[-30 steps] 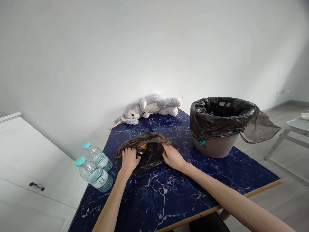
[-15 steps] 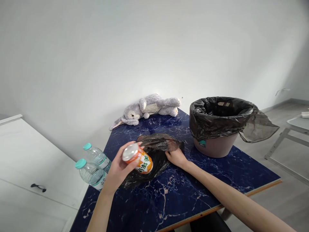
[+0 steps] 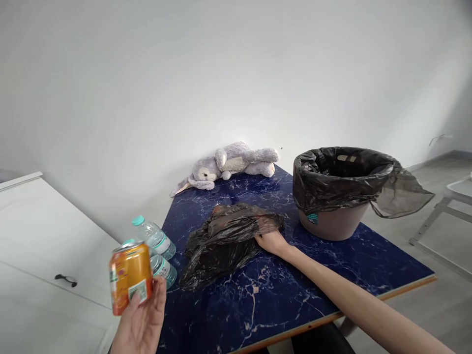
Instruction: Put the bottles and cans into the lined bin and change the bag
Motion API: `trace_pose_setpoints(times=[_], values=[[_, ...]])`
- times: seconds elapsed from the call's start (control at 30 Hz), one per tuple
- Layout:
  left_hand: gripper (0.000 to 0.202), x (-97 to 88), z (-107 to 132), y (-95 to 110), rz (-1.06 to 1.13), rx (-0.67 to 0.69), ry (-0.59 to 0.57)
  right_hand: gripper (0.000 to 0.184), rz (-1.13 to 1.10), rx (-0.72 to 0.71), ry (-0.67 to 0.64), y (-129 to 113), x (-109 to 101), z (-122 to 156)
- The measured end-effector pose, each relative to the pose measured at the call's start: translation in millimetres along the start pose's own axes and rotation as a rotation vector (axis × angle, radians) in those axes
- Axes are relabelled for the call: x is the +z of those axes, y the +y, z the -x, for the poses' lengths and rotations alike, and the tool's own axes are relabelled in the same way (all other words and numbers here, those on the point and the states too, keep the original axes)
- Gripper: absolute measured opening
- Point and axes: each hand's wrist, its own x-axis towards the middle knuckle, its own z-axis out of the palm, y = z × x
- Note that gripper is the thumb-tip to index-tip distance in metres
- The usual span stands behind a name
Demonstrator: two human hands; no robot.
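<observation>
My left hand (image 3: pixel 142 319) is closed round an orange drink can (image 3: pixel 130 275), held upright off the table's left edge, near the camera. My right hand (image 3: pixel 272 242) grips the right edge of a crumpled black plastic bag (image 3: pixel 221 241) that lies on the dark blue marbled table (image 3: pixel 258 305). Part of the bag's thin film is lifted above my fingers. Two clear water bottles with teal caps (image 3: pixel 155 238) lie at the table's left edge, just behind the can.
A grey-brown bin lined with a black bag (image 3: pixel 337 189) stands at the table's right. A grey plush rabbit (image 3: pixel 230 164) lies against the wall at the far end. A white cabinet (image 3: pixel 44 246) stands at the left, a white frame (image 3: pixel 450 206) at the right.
My left hand took the orange can out of the black bag, lifted it and carried it left and toward me. My right hand stayed on the bag's right edge.
</observation>
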Motion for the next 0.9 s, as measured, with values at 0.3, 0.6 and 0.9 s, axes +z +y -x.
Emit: trace_pose_setpoints(times=[0.3, 0.6, 0.9], values=[[0.061, -37.5, -8, -13, -0.326, -0.084, 0.035, 0.064, 0.019, 0.016, -0.041, 2, 2, 3], [0.064, -1.3, 6, -26, -0.170, -0.149, -0.110, 0.063, 0.038, 0.017, -0.078, 2, 0, 4], [0.059, 12.8, 10, -30, -0.097, -0.091, -0.128, 0.063, 0.036, 0.023, -0.097, 0, -3, 1]])
